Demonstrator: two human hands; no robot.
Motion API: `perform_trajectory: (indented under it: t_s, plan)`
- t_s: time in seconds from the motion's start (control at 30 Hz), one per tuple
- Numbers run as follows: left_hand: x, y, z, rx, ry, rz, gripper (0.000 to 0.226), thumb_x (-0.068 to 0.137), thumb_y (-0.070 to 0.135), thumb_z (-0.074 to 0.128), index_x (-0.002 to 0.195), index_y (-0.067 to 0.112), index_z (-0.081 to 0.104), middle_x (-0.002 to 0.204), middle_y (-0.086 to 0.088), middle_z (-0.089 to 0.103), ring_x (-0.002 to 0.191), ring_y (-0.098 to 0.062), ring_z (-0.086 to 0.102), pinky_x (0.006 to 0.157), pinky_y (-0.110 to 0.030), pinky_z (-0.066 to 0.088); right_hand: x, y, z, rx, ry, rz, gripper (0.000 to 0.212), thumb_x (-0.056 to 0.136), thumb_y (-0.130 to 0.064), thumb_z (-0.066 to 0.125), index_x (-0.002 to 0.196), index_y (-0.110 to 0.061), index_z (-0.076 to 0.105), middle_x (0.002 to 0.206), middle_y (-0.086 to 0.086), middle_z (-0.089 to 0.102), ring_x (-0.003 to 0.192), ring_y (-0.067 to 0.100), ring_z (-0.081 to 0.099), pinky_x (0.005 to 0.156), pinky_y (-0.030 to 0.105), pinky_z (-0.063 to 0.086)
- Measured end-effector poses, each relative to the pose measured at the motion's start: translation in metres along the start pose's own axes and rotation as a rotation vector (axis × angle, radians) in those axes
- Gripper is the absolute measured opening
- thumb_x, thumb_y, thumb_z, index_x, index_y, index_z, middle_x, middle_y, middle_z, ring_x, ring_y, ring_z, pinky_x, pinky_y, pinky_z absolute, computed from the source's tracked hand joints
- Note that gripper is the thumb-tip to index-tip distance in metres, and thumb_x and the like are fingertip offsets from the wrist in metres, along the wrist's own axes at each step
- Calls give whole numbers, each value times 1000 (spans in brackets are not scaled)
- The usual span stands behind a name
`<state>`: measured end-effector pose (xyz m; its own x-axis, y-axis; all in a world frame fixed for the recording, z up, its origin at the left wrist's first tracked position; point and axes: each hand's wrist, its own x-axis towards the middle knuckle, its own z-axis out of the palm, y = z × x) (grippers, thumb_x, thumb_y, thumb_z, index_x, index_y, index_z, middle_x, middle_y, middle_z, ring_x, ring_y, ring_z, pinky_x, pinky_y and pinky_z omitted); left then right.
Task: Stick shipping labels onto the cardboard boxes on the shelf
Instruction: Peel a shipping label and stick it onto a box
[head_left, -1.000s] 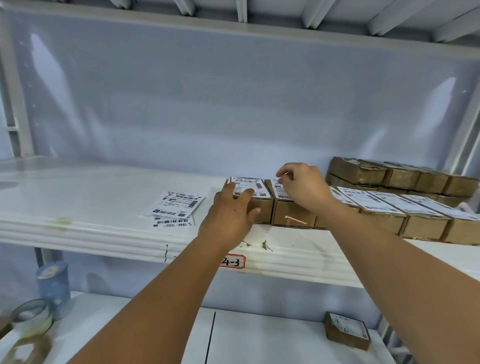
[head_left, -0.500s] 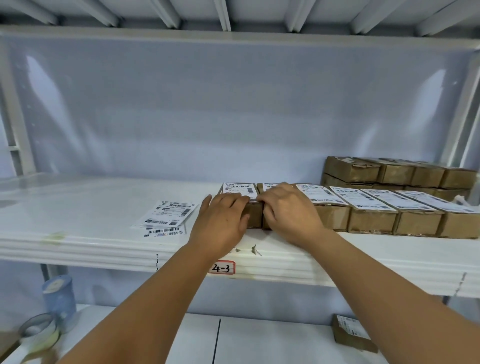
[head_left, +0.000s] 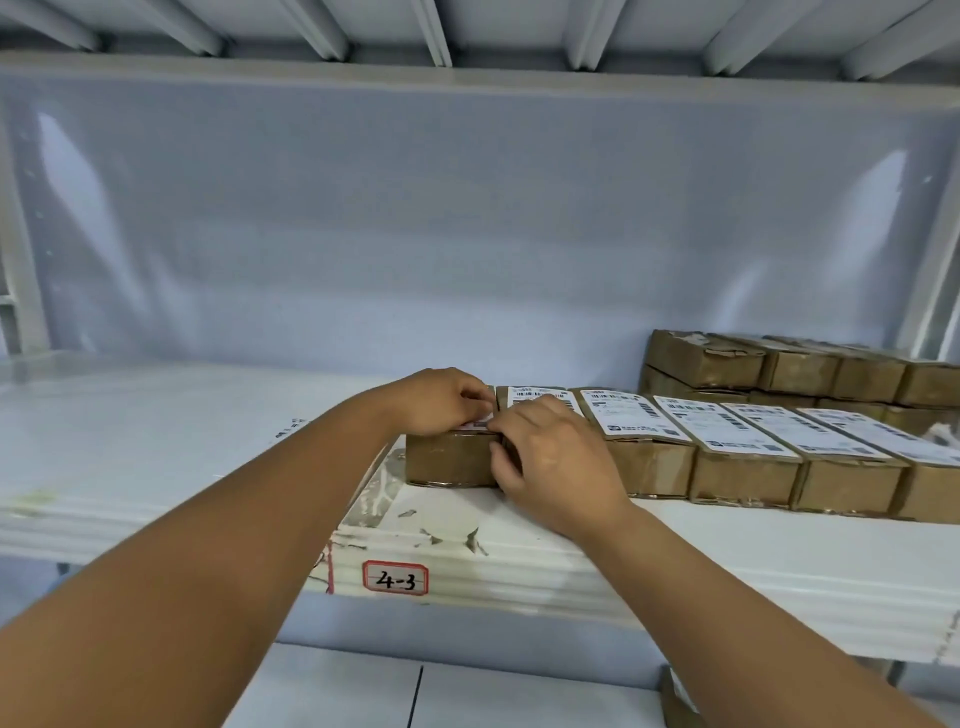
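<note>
The leftmost cardboard box (head_left: 448, 461) stands on the white shelf (head_left: 156, 467) at the left end of a row of brown boxes. My left hand (head_left: 441, 400) lies on its top, bent fingers down on the shipping label (head_left: 475, 425), of which only a sliver shows. My right hand (head_left: 556, 460) covers the front of the second box (head_left: 530, 397); its index fingertip and thumb pinch the leftmost box's upper front right corner at the label's edge. Further right, several boxes (head_left: 743, 467) carry white labels on top.
Unlabelled brown boxes (head_left: 701, 358) are stacked at the back right. An edge of loose label sheets (head_left: 290, 426) peeks out beside my left forearm. A tag reading 4-3 (head_left: 396, 578) is on the shelf's front edge. Part of a box (head_left: 675, 701) shows on the lower shelf.
The view has moved closer and lower. My left hand went from the box's front up onto its top, on the label. My right hand slid down to the front corner between the two boxes.
</note>
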<state>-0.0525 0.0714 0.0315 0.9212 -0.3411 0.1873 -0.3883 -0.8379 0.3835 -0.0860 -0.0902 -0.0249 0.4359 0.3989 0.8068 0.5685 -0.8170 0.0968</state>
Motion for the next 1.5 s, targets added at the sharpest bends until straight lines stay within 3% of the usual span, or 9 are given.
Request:
perform_trajectory:
  t_s: [0.2, 0.43, 0.6, 0.7, 0.8, 0.93, 1.13, 1.4, 1.5]
  plan:
    - [26, -9, 4, -32, -65, -65, 27, 99, 40, 39, 80, 28, 55, 88, 8, 57, 89, -13, 49, 83, -28, 36, 0, 1, 3, -15, 38, 0, 29, 79, -27, 44, 81, -15, 70, 75, -2, 65, 74, 21, 60, 62, 27, 50]
    - [29, -15, 5, -98, 95, -185, 36, 96, 35, 48, 129, 20, 53, 139, 4, 47, 126, -17, 43, 102, -27, 31, 0, 0, 4, -3, 26, 19, 28, 77, -27, 43, 78, -15, 68, 74, -1, 65, 73, 21, 58, 62, 26, 49]
    - [20, -22, 7, -387, 478, -401, 10, 84, 21, 54, 83, 10, 55, 87, -11, 55, 82, -27, 50, 70, -28, 38, 0, -2, 1, 22, 0, 26, 30, 78, -27, 41, 82, -13, 68, 78, 0, 66, 75, 22, 61, 60, 28, 53]
    - [8, -27, 12, -566, 377, -349, 37, 85, 15, 65, 121, 10, 56, 117, -7, 56, 105, -24, 55, 89, -30, 43, 0, -4, -2, 36, -4, 32, 32, 78, -29, 41, 85, -13, 68, 79, 0, 66, 75, 22, 63, 61, 29, 54]
    - [4, -24, 12, -662, 322, -299, 39, 88, 9, 63, 126, 8, 54, 124, -8, 55, 102, -20, 56, 84, -26, 43, -2, -4, -6, -3, 7, 20, 30, 76, -31, 43, 84, -16, 68, 75, -2, 66, 72, 21, 63, 70, 28, 50]
    - [4, -14, 11, -452, 469, -294, 25, 96, 26, 50, 109, 8, 62, 111, -5, 61, 104, -25, 56, 91, -32, 42, -3, -4, -8, -26, 6, 40, 32, 77, -39, 44, 84, -19, 68, 75, -5, 66, 72, 17, 62, 62, 25, 50]
    - [-13, 7, 7, -346, 984, -136, 16, 95, 20, 45, 100, 15, 60, 93, 5, 61, 85, -14, 53, 71, -22, 33, -2, -2, -7, -16, 57, 29, 31, 80, -36, 45, 84, -16, 68, 75, -2, 66, 72, 21, 62, 62, 28, 51]
    - [-22, 60, 25, 233, 609, 224, 22, 96, 23, 41, 112, 24, 56, 105, 4, 64, 101, -16, 54, 78, -33, 47, 0, 18, -29, 32, 288, 343, 25, 80, -23, 46, 90, -16, 68, 84, 1, 67, 80, 26, 61, 73, 35, 48]
    - [-11, 84, 33, 344, 603, 271, 26, 97, 27, 38, 120, 25, 52, 106, 2, 63, 102, -17, 53, 71, -31, 44, 11, 49, -47, 83, 153, 536, 25, 86, -18, 52, 108, -17, 64, 110, 6, 60, 104, 27, 54, 83, 35, 44]
